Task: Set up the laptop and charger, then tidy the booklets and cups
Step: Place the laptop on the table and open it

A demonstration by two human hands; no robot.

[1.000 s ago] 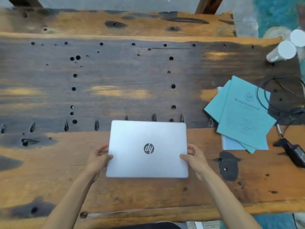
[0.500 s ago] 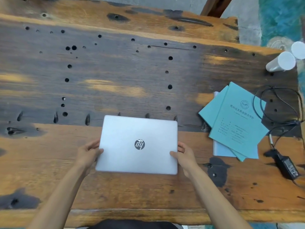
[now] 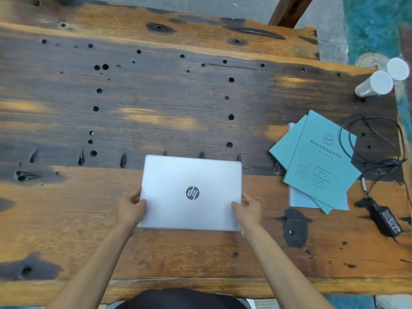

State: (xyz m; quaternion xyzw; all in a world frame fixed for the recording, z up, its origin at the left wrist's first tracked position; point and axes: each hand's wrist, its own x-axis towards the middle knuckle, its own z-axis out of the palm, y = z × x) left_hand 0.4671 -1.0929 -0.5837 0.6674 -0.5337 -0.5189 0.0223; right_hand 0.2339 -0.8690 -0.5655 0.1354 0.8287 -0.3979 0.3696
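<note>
A closed silver laptop [image 3: 191, 175] lies on the wooden table [image 3: 156, 103], logo facing up. My left hand [image 3: 130, 207] grips its left edge, thumb on the lid. My right hand [image 3: 249, 208] grips the right edge the same way. To the right lies a fanned pile of teal booklets [image 3: 316, 161] over a white sheet. The black charger brick [image 3: 386, 220] with its coiled cable [image 3: 374, 139] rests by the table's right edge. Two white cups [image 3: 374, 85] stand at the far right corner.
The table top is rough, with many drilled holes and dark burnt patches. Its near edge [image 3: 178, 286] runs just in front of my body. A wooden post [image 3: 287, 12] rises behind the far edge. Teal patterned floor [image 3: 374, 25] shows on the right.
The laptop stays closed between my hands in about the same place on the table. The view shifted, the table's right end coming further into the frame.
</note>
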